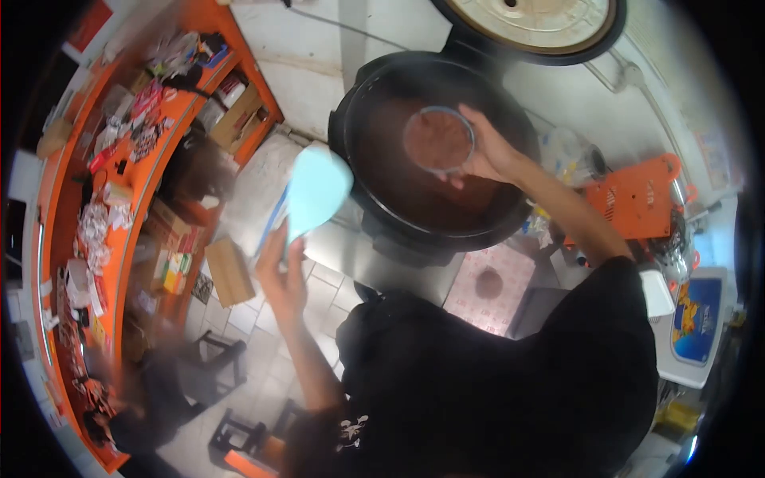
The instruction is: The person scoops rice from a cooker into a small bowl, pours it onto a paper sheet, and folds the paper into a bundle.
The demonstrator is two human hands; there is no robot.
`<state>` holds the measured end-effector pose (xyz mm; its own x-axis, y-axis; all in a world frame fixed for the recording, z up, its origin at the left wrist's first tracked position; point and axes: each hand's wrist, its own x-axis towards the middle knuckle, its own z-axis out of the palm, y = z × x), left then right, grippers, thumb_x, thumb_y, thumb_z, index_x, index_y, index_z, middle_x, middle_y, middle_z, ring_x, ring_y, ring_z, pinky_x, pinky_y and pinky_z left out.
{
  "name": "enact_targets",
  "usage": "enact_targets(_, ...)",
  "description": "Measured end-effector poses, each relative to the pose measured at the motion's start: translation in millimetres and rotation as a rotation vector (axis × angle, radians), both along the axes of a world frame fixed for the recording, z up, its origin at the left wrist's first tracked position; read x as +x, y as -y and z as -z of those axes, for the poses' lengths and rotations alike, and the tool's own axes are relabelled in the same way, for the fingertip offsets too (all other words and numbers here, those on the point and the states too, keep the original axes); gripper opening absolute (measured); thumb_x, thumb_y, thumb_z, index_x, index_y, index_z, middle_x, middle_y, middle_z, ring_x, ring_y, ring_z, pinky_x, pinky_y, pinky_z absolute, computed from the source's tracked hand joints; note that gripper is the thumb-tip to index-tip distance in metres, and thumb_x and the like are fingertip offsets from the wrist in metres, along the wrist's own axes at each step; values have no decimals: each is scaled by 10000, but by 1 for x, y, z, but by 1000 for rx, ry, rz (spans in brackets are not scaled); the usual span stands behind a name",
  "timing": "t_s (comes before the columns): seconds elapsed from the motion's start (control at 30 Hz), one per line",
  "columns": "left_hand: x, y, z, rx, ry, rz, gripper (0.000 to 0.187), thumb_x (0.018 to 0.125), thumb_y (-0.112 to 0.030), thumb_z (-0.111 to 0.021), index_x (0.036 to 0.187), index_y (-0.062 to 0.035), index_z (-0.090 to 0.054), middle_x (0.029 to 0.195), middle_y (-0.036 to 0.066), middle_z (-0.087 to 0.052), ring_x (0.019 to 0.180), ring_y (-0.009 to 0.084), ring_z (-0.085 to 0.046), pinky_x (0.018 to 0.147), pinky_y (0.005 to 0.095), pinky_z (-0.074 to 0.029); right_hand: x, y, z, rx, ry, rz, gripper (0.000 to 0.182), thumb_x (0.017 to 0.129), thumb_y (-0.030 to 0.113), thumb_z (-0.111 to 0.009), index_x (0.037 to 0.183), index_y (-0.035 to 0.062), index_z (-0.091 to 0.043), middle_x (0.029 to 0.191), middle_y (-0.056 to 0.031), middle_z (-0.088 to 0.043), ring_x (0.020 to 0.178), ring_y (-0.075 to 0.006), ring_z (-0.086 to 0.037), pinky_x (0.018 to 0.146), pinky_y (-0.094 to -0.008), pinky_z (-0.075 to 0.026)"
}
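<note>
A large black cooker pot point(348, 131) stands in front of me with brown liquid point(470, 203) inside. Over the pot, my right hand point(488, 151) grips a round bowl point(437, 142) by its right side; its rim looks clear and its inside shows brown. My left hand point(283, 275) is closed on the lower end of a light blue, rounded scoop-like thing point(320, 187), smeared by motion. This thing is left of the pot, close to its outer wall. A raised round lid point(550, 20) is at the far side of the pot.
Orange shelves point(171, 147) crowded with small goods run along the left, with a cardboard box point(229, 272) beside them. A pink patterned sheet point(498, 307) with a round dark mark lies right of my body. An orange stand point(633, 199) and a blue-labelled white box point(692, 323) are farther right.
</note>
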<state>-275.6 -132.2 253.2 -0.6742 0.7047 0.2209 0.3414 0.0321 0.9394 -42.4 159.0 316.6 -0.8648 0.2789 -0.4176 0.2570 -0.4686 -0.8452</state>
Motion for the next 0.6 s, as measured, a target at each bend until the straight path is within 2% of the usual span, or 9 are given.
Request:
enact_targets(0.07, 1, -53, -31, 149, -327, 254, 341, 920, -129, -680, 1240, -12, -664, 822, 116, -618, 729, 168, -592, 664, 271, -465, -8, 10, -15, -13, -130, 199, 605, 996, 602, -319, 1287, 119, -539, 1113, -75, -640, 777, -140, -601, 515, -271, -421)
enact_targets(0.13, 12, -94, -65, 48, -437, 403, 347, 904, -147, -700, 1240, -65, -674, 814, 131, -596, 690, 232, -591, 636, 310, -470, -14, 18, -19, -135, -278, 582, 551, 993, 549, -332, 1312, 144, -525, 1140, -48, -635, 799, -134, -590, 503, -258, -379)
enact_targets(0.2, 19, -133, -72, 160, -470, 450, 331, 904, -153, -699, 1228, -88, -682, 809, 130, -587, 658, 290, -568, 618, 358, -470, -13, 24, -15, -27, -371, 628, 494, 996, 509, -323, 1291, 177, -538, 1163, -1, -629, 853, -105, -581, 501, -243, -331)
enact_targets(0.3, 22, -166, -82, 139, -578, 596, 299, 910, -168, -693, 1194, -77, -690, 832, 150, -613, 682, 356, -595, 630, 400, -486, -13, 35, -11, -105, -387, 762, 500, 1005, 527, -303, 1281, 187, -545, 1167, 1, -628, 848, -109, -587, 545, -252, -360)
enact_targets(0.37, 19, -170, -94, 170, -561, 700, 291, 915, -146, -684, 1189, -49, -688, 800, 155, -590, 668, 323, -571, 634, 373, -475, -13, 35, 5, -119, -397, 897, 528, 1016, 561, -315, 1271, 168, -558, 1191, -12, -632, 950, -133, -615, 672, -302, -464)
enact_targets(0.4, 19, -172, -98, 188, -533, 776, 283, 920, -125, -675, 1184, -22, -686, 767, 160, -566, 654, 290, -548, 638, 346, -463, -10, 25, 34, -151, -591, 855, 538, 1015, 583, -360, 1251, 151, -575, 1221, -27, -633, 1084, -166, -610, 858, -361, -505)
enact_targets(0.47, 23, -177, -90, 202, -567, 827, 283, 916, -126, -679, 1180, -22, -688, 772, 162, -568, 652, 307, -547, 633, 364, -464, -13, 39, 22, -137, -692, 959, 532, 1006, 582, -408, 1248, 141, -582, 1226, -38, -639, 1149, -186, -603, 928, -371, -510)
enact_targets(0.53, 28, -181, -82, 192, -636, 837, 286, 913, -129, -685, 1182, -33, -691, 778, 156, -575, 637, 307, -540, 624, 370, -470, -10, 43, 26, -202, -703, 1006, 494, 1012, 560, -405, 1214, 146, -587, 1163, -39, -656, 1086, -189, -633, 896, -363, -531)
enact_targets(0.6, 29, -185, -75, 170, -664, 814, 274, 914, -130, -684, 1174, -42, -694, 780, 158, -579, 625, 313, -546, 610, 376, -471, -8, 40, 32, -279, -599, 1021, 453, 1020, 533, -389, 1168, 156, -591, 1085, -37, -668, 995, -173, -653, 761, -325, -535)
